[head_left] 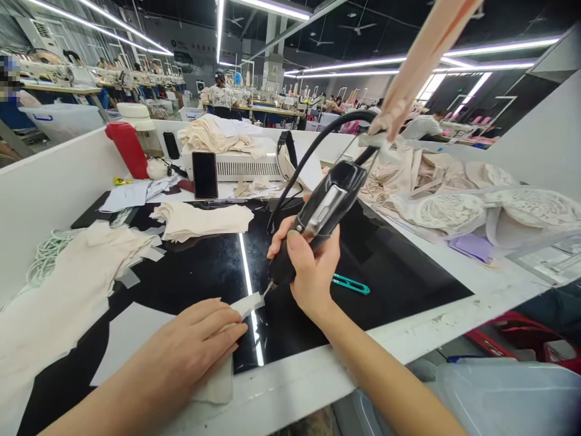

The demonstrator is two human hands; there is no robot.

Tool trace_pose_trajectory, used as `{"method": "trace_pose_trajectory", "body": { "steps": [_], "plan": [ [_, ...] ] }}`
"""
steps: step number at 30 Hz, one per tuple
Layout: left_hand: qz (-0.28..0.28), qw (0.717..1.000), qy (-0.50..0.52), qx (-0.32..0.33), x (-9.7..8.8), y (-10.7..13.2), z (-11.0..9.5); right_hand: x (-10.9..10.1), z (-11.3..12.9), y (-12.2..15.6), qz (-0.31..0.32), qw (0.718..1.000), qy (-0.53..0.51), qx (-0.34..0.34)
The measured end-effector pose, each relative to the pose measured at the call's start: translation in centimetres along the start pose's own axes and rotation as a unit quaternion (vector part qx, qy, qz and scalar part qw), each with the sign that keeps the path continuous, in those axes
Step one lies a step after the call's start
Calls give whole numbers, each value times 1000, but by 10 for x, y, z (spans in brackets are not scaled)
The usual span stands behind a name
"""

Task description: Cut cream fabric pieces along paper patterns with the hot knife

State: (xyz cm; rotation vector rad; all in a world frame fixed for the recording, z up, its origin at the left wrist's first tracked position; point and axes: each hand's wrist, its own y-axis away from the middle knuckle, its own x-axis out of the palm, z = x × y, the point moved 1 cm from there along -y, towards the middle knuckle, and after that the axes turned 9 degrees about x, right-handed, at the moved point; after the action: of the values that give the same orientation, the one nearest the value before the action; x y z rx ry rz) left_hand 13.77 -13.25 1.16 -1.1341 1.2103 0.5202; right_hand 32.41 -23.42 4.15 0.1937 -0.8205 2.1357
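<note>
My right hand (313, 260) is wrapped round a black corded hand tool (333, 197), which looks like an electric cutter. Its thin metal tip points down at the black glass-like board, close to the end of a translucent strip. My left hand (200, 339) presses a cream fabric piece (220, 384) with that pale strip (249, 304) sticking out past the fingertips. Most of the fabric piece is hidden under the hand. A white sheet (134, 333) lies left of my left hand. Beside my right wrist is a teal-handled tool (351, 284), partly covered.
A peach fabric band (422, 66) holds up the tool from above. Cream fabric stacks (204, 219) and a long pile (77, 278) lie left. A phone (204, 174) and a red cup (127, 150) stand behind. Lace bra pieces (445, 209) are heaped right.
</note>
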Motion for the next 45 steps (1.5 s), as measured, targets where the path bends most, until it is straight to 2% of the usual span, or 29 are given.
{"method": "trace_pose_trajectory", "body": {
  "steps": [5, 11, 20, 36, 45],
  "plan": [
    [10, 998, -65, 8, 21, -20, 14, 11, -5, -2, 2, 1000, 11, 20],
    [28, 994, -107, 7, 34, -19, 25, 13, -6, -6, 17, 999, 30, 18],
    [36, 992, -118, -41, 32, -5, 23, 12, -5, -8, 19, 999, 43, 21],
    [43, 992, -105, -52, 32, -6, 22, 11, -4, -11, -7, 999, 44, 12],
    [44, 992, -104, -61, 34, -5, 23, 14, -6, -9, 9, 999, 42, 21]
  ]
}}
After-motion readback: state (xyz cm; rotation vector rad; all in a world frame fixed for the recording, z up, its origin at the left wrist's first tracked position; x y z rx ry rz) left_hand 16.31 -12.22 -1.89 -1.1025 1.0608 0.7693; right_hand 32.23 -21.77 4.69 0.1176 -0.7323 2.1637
